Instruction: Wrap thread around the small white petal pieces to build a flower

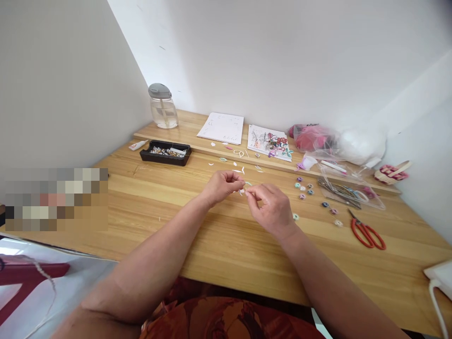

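Above the middle of the table, my left hand point(223, 186) and my right hand point(270, 206) are brought close together, both closed in a pinch. A small pale-green curved piece point(248, 183) shows at their fingertips; its exact kind is too small to tell. Which fingers bear it is partly hidden. Just beyond the hands lie small white cut-out shapes point(238, 170) and a green oval loop point(223, 159). Several small thread bobbins point(302, 188) are scattered to the right of my right hand, one of them point(295, 216) close beside its wrist.
Red-handled scissors point(367, 234) lie at the right, near a clear bag of metal tools point(341, 190). A black tray point(165, 159) of beads sits at the left. On the rear ledge are a water jug point(163, 110), paper sheets point(222, 128), flower ornaments point(277, 143) and plastic bags point(314, 141).
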`<action>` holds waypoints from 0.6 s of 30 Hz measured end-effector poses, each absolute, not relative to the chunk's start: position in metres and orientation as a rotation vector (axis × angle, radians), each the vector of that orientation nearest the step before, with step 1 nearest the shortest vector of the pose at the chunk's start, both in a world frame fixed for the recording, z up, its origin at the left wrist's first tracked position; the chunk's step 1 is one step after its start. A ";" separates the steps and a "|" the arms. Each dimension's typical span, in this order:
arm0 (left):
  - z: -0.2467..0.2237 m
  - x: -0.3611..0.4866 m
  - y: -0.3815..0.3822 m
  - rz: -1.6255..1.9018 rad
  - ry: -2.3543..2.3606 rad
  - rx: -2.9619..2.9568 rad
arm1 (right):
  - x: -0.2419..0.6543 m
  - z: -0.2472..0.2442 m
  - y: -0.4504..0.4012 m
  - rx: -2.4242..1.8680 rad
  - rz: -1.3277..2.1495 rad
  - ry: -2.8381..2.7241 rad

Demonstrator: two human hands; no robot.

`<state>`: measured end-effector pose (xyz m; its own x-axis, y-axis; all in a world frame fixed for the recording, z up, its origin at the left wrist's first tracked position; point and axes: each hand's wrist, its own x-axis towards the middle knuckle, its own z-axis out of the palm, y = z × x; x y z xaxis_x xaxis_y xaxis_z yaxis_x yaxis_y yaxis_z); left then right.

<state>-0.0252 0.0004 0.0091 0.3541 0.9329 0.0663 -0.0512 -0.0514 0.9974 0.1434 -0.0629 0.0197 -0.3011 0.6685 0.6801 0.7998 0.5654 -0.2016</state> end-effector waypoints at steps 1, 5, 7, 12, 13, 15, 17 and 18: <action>0.009 -0.025 0.000 0.973 0.870 1.406 | 0.145 0.022 -0.062 -1.181 -0.170 -2.015; 0.010 -0.024 -0.003 0.865 0.811 1.454 | 0.154 0.029 -0.056 -1.272 0.195 -1.796; 0.012 -0.023 -0.005 0.827 0.781 1.429 | 0.159 0.028 -0.050 -1.280 0.380 -1.708; 0.017 -0.024 -0.008 0.778 0.747 1.411 | 0.166 0.016 -0.036 -1.250 0.716 -1.536; 0.017 -0.024 -0.008 0.779 0.744 1.410 | 0.165 0.014 -0.035 -1.259 0.771 -1.487; 0.016 -0.025 -0.007 0.798 0.727 1.397 | 0.161 0.009 -0.035 -1.273 0.894 -1.366; 0.014 -0.025 -0.007 0.840 0.709 1.373 | 0.156 0.007 -0.037 -1.268 1.025 -1.243; 0.013 -0.025 -0.006 0.867 0.707 1.355 | 0.152 0.006 -0.038 -1.257 1.083 -1.198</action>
<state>-0.0247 -0.0061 0.0131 0.5195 0.8526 0.0559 -0.1172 0.0063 0.9931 0.1521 -0.0383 0.0063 0.0919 0.9947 0.0467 0.0538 0.0419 -0.9977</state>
